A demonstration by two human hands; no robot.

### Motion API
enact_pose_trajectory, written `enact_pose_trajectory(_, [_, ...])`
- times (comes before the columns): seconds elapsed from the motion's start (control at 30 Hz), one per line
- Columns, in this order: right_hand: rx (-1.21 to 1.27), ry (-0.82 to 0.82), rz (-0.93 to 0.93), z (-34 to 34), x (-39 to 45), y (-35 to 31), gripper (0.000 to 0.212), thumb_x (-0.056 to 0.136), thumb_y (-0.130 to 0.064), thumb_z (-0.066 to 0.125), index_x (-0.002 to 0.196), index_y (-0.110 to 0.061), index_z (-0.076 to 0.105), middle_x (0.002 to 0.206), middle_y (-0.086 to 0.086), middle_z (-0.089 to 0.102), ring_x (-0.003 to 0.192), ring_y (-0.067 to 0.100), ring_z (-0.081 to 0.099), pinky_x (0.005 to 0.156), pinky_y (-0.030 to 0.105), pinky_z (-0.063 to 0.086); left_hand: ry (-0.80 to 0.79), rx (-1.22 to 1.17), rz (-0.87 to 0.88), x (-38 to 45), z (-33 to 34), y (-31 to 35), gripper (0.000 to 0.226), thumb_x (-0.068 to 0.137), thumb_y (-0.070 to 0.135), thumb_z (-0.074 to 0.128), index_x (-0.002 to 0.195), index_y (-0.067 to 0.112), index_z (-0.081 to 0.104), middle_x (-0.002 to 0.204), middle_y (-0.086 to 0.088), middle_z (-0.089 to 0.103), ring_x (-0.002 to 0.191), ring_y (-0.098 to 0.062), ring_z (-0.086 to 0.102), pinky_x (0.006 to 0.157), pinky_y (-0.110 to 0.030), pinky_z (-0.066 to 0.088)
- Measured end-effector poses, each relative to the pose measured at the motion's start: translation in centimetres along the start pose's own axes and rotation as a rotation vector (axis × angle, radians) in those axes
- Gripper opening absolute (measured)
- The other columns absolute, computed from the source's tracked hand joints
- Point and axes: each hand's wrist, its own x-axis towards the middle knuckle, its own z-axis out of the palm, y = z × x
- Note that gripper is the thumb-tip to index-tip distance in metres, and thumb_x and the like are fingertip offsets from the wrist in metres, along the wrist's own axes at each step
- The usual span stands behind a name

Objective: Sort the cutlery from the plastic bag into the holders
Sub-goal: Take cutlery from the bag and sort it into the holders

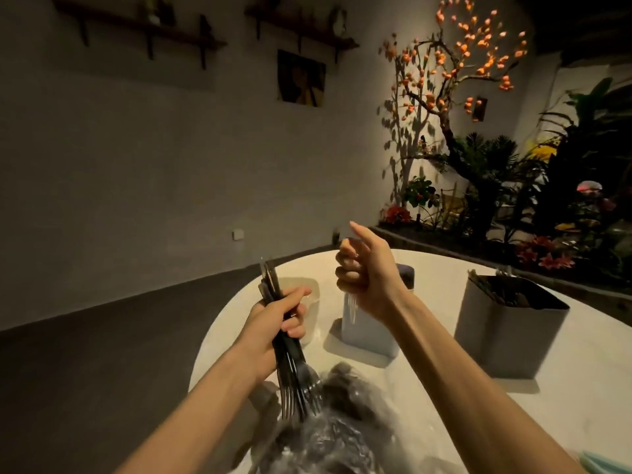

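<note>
My left hand (pixel 273 323) grips a bundle of dark forks (pixel 297 381), tines pointing down toward the crumpled clear plastic bag (pixel 342 436) at the table's near edge. More dark cutlery shows inside the bag. My right hand (pixel 362 268) is raised above a white holder (pixel 369 336), fingers curled into a fist with the thumb sticking up. A faint pale streak shows just under that fist; I cannot tell whether it is a piece of cutlery. A grey holder (pixel 506 340) with dark cutlery in it stands to the right.
The holders stand on a round white table (pixel 444 278). A pale holder (pixel 313 292) sits behind my left hand and a dark one (pixel 407 275) behind my right wrist. Dark floor lies left; plants and a lit tree fill the right.
</note>
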Motion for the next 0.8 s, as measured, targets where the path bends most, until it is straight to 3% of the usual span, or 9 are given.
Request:
enact_pose_trajectory(0.1, [0.132,-0.006,-0.002,1.5,2.9,1.2,0.04,0.104,-0.028,0.041,0.064,-0.023,0.036,0.047,-0.008,0.025,0.041,0.006,0.017,0.042,0.02,0.007,0.042,-0.007,0.0,0.6,-2.9,1.3,0.019,0.096,0.009,0.063,0.111,-0.002,0.068,0.066,-0.004,0.05,0.04,-0.005,0.032,0.036,-0.017,0.031])
enact_pose_trajectory(0.2, [0.181,0.033,-0.085,2.0,5.0,2.2,0.046,0.107,-0.033,0.04,0.063,-0.022,0.037,0.05,-0.006,0.028,0.042,0.007,0.02,0.038,0.018,0.015,0.081,0.016,0.005,1.3,-4.6,1.9,0.016,0.095,0.008,0.064,0.107,-0.002,0.068,0.065,-0.004,0.05,0.039,-0.005,0.032,0.036,-0.017,0.031])
enact_pose_trajectory(0.37, [0.063,0.118,-0.221,3.1,7.5,3.4,0.062,0.1,-0.056,0.046,0.055,-0.02,0.026,0.051,-0.001,0.025,0.048,0.013,0.019,0.045,0.025,0.018,0.11,0.021,-0.003,2.8,-5.6,1.8,0.017,0.094,0.008,0.066,0.107,-0.003,0.068,0.064,-0.004,0.05,0.037,-0.005,0.031,0.035,-0.017,0.03])
enact_pose_trajectory(0.63, [-0.186,0.264,-0.315,5.1,10.2,6.6,0.06,0.099,-0.053,0.053,0.052,-0.021,0.032,0.049,-0.003,0.031,0.042,0.01,0.03,0.042,0.021,0.029,0.146,0.028,-0.011,4.5,-6.5,1.4,0.016,0.094,0.009,0.067,0.105,-0.002,0.069,0.063,-0.003,0.05,0.038,-0.006,0.032,0.036,-0.018,0.031])
enact_pose_trajectory(0.8, [-0.266,0.332,-0.283,4.8,11.9,9.1,0.058,0.094,-0.048,0.065,0.052,-0.015,0.042,0.05,-0.001,0.043,0.048,0.008,0.042,0.052,0.021,0.041,0.148,0.019,-0.026,4.6,-6.8,1.3,0.017,0.094,0.009,0.067,0.106,-0.002,0.069,0.062,-0.003,0.051,0.04,-0.006,0.033,0.036,-0.018,0.032])
